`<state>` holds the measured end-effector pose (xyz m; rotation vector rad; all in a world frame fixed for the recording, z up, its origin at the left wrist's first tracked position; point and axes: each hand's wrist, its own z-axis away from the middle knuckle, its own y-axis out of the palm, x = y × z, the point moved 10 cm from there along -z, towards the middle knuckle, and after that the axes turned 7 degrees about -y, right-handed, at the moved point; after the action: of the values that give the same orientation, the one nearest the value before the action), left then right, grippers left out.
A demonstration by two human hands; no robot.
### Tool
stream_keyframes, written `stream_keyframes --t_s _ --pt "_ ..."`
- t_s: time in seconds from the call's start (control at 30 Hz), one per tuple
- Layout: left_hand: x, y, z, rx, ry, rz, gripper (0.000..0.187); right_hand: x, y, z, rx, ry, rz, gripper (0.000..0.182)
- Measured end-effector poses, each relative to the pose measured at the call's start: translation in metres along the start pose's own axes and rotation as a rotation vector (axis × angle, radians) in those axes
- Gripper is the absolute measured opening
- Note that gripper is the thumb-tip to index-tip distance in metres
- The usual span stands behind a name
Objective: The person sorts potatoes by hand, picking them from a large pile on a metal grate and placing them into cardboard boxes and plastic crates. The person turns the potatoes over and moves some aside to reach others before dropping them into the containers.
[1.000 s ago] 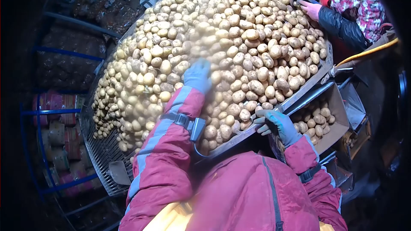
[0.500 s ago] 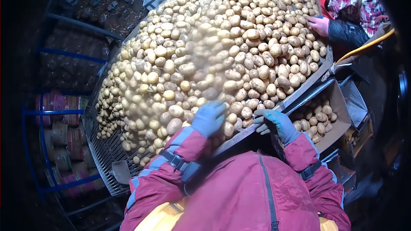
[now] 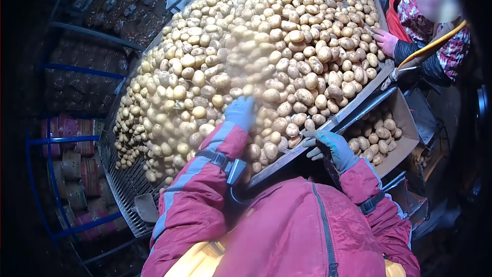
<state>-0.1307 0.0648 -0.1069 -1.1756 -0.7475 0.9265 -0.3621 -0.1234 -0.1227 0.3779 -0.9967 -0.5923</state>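
Observation:
A large heap of potatoes (image 3: 307,51) covers the sorting table, whose metal rim (image 3: 328,123) runs along the near side. My left hand (image 3: 240,113), in a blue-grey glove, reaches onto the heap and touches potatoes; its fingers are blurred and partly hidden. My right hand (image 3: 332,149), in a similar glove, is at the rim beside a cardboard box (image 3: 407,143) of potatoes. Its fingers are apart and bent, and no potato shows in them.
Across the table at the right, a co-worker (image 3: 405,15) has pink-gloved hands at the heap. A yellow cable (image 3: 435,46) hangs near the corner. A slatted grate (image 3: 123,195), blue rails (image 3: 64,140) and stacked sacks (image 3: 89,177) are at the left.
My left hand has moved forward and slightly left, farther onto the heap. My right hand has barely moved. The co-worker's second hand now shows at the far edge.

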Motion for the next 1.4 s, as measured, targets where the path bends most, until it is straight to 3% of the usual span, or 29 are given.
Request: stream_keyframes --t_s 0.1,0.13,0.23,0.27,0.37,0.47,0.57,0.6,0.7,0.73,0.83,0.93,1.0,1.03,1.1,1.17,1.23,1.27,1.37,1.4 --pt "-0.004 -0.004 0.002 0.036 0.005 -0.037 0.039 0.001 -0.002 0.003 -0.025 0.008 0.012 0.048" --pt "-0.006 -0.01 0.0 0.058 0.006 -0.028 0.03 0.002 -0.002 0.004 -0.028 -0.002 0.016 0.049" --pt "-0.001 -0.003 -0.014 0.224 -0.025 0.008 0.032 0.005 -0.005 0.004 -0.023 -0.028 0.004 0.047" --pt "-0.003 -0.005 -0.015 0.229 -0.001 0.004 0.033 0.005 -0.007 0.005 -0.023 -0.033 -0.004 0.046" --pt "0.002 -0.007 -0.008 -0.007 0.078 0.098 0.032 0.004 -0.007 0.003 -0.046 -0.019 0.015 0.048" --pt "0.002 -0.009 -0.012 0.102 0.013 0.128 0.033 -0.002 -0.001 -0.002 -0.022 0.001 -0.014 0.048" --pt "0.02 -0.017 -0.002 0.197 -0.192 0.447 0.045 0.001 -0.002 -0.003 -0.013 -0.005 -0.01 0.047" --pt "0.04 0.009 -0.004 0.252 -0.256 0.637 0.044 0.001 -0.005 -0.003 -0.045 0.002 -0.004 0.046" --pt "0.058 0.009 -0.004 0.253 -0.321 1.276 0.039 -0.006 -0.007 -0.004 -0.056 0.028 -0.025 0.044" --pt "0.063 0.021 0.003 0.357 -0.513 1.44 0.035 -0.007 -0.005 -0.005 -0.05 0.034 -0.024 0.043" --pt "0.038 0.009 0.018 0.431 -0.533 1.788 0.036 -0.007 0.009 -0.015 0.035 0.053 -0.022 0.042" --pt "0.018 0.001 0.037 0.569 -0.473 1.624 0.037 -0.001 0.03 -0.022 0.103 0.155 0.066 0.056" --pt "-0.014 -0.02 0.049 0.584 -0.523 1.578 0.036 0.004 0.045 -0.025 0.076 0.118 -0.049 0.057" --pt "-0.033 -0.017 0.056 0.697 -0.501 1.79 0.037 0.005 0.048 -0.026 0.062 0.1 -0.108 0.057" --pt "-0.055 -0.041 0.057 0.365 0.124 1.287 0.037 -0.008 0.051 -0.032 0.046 0.17 -0.219 0.054" --pt "-0.038 -0.052 0.04 0.197 0.161 0.865 0.039 -0.012 0.052 -0.032 0.04 0.185 -0.265 0.051" --pt "-0.002 -0.024 0.017 0.259 -0.163 1.19 0.037 -0.006 0.052 -0.029 0.04 0.143 -0.242 0.048" --pt "0.007 -0.024 0.014 0.265 -0.256 1.161 0.041 -0.009 0.048 -0.028 0.095 0.151 -0.235 0.046" --pt "0.001 -0.026 -0.012 -0.012 0.045 0.614 0.051 -0.018 0.041 -0.026 0.251 0.197 -0.244 0.043" --pt "-0.004 -0.01 -0.021 -0.111 0.19 0.575 0.058 -0.016 0.039 -0.027 0.233 0.166 -0.227 0.043"
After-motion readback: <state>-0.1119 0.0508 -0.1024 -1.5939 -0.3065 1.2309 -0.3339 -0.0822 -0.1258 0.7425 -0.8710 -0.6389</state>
